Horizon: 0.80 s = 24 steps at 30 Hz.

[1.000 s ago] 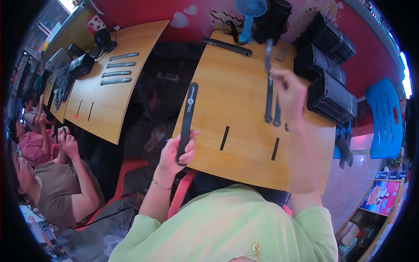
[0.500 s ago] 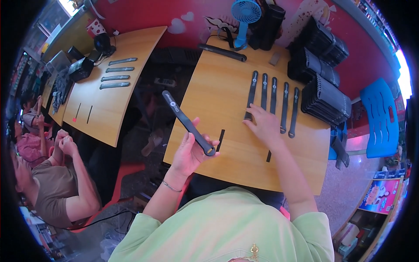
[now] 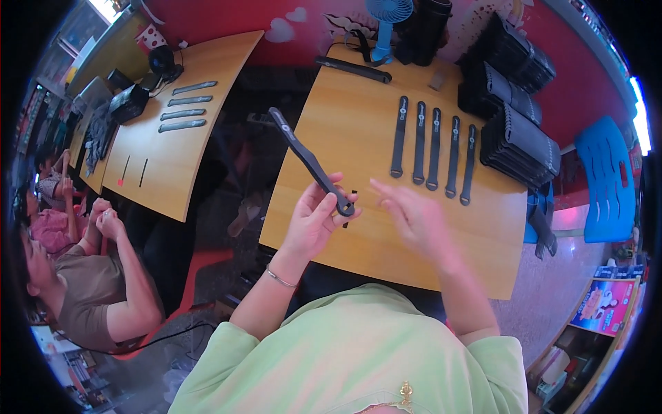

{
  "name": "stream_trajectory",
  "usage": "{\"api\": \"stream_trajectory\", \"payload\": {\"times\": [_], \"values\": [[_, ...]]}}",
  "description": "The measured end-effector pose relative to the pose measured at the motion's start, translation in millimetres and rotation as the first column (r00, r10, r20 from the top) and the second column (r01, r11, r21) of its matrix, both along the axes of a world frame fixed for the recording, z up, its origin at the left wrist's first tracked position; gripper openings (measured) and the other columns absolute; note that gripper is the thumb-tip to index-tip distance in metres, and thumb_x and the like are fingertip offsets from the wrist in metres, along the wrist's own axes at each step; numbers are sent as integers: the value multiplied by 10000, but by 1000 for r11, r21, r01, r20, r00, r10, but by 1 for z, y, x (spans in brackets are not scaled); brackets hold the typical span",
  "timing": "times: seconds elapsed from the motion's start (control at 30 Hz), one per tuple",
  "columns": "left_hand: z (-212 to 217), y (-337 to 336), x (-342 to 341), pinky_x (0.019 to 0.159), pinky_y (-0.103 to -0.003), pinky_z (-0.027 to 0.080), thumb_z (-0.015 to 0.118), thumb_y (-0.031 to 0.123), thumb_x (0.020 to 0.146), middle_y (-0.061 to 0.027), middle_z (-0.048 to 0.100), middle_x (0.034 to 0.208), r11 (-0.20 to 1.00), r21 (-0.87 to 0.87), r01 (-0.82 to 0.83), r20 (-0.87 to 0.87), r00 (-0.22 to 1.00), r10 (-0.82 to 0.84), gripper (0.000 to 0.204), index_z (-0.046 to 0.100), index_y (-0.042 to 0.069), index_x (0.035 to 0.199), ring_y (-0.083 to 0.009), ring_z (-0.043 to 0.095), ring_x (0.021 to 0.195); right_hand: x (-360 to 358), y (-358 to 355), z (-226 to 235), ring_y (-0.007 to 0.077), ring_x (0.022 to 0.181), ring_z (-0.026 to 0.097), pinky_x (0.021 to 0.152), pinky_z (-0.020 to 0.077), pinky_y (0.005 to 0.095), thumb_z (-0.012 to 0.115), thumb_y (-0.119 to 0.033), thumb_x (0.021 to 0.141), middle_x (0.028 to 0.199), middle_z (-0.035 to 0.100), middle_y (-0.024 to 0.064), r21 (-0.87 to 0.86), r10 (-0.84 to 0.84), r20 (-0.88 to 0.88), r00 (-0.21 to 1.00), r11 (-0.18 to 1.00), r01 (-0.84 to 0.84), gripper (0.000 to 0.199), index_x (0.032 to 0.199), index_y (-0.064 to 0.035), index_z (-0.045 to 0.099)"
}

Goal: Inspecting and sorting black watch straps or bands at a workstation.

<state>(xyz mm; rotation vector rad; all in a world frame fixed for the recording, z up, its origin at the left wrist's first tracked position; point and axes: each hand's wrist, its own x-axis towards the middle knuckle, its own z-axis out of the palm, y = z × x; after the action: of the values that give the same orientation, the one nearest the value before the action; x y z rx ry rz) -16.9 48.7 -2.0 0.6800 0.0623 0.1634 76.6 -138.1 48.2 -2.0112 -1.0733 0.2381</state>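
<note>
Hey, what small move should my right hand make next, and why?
I'd probably bring the right hand over to the held strap: the left hand grips it near its slotted end, its other end sticks out free, and the right hand looks empty.

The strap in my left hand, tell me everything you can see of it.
The strap is long, narrow and dark grey to black, with a rounded far end and pale printing near it. It looks flat and flexible, perhaps fabric or rubber, and bends slightly. The near end has a small slotted opening. Your left hand pinches it close to that end; it slants up and to the left, its far end showing against the dark gap beside the table. Nothing else appears to touch it.
</note>
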Motion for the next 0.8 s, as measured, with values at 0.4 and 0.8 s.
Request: {"api": "stream_trajectory", "payload": {"times": [0.4,0.8], "values": [[13,-32,13,780,-319,592,568,44,914,-56,585,1018,952,211,-222,-163,952,258,304,485,43,1206,-269,636,1017,-40,-5,-13,217,690,665,576,511,342,617,-87,840,803,685,55,-21,-175,168,970,983,181,525,1341,-175,485],[13,-37,12,800,-340,584,580,40,907,-59,576,1016,930,273,-248,-128,948,290,308,482,41,1199,-305,634,1015,-43,-7,-12,249,652,658,590,502,339,587,-41,854,761,683,75,-82,-249,59,967,964,254,478,1316,-136,512]]}}
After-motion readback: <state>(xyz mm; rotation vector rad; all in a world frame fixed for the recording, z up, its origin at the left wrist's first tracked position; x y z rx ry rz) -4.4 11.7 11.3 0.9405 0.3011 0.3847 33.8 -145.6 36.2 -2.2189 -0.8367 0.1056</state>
